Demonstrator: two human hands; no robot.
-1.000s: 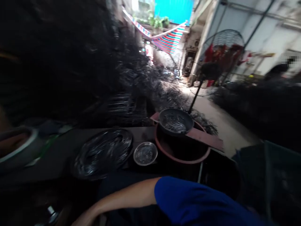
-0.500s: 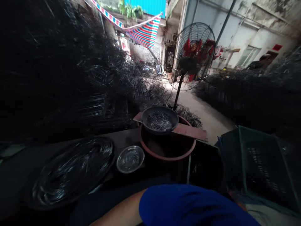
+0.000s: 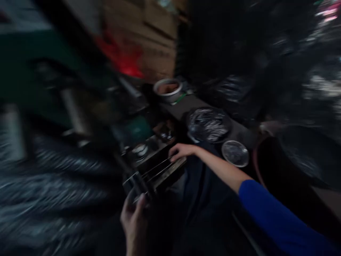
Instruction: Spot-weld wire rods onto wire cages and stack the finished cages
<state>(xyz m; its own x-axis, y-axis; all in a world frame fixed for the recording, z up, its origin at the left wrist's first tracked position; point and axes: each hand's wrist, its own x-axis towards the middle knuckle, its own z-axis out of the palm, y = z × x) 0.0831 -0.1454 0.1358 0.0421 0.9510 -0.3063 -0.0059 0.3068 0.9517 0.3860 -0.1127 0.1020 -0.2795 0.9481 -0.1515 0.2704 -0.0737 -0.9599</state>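
My left hand [image 3: 134, 215] is at the lower middle, blurred, with thumb and fingers curled towards each other at a dark part of a machine [image 3: 157, 156]. What lies between them is too dark to make out. My right hand [image 3: 181, 151] reaches in from the right, its arm in a blue sleeve [image 3: 277, 213]. Its fingers are bent and closed at the end of a thin, pale metal wire [image 3: 157, 166]. The wire runs left across the machine towards my left hand. A second thin line lies beside it, perhaps part of the same piece.
Right of the machine, a heap of shiny dark wire pieces [image 3: 209, 124] and a round metal dish [image 3: 235, 153] sit on a bench. Behind stands a white-rimmed bowl [image 3: 167, 89] with brownish contents. Dark shiny material [image 3: 66, 185] fills the left. Cardboard boxes [image 3: 144, 32] stand behind.
The view has swung left from the fan, yard and large tub to the machine. Both hands are now in sight; before, only part of the blue-sleeved arm showed.
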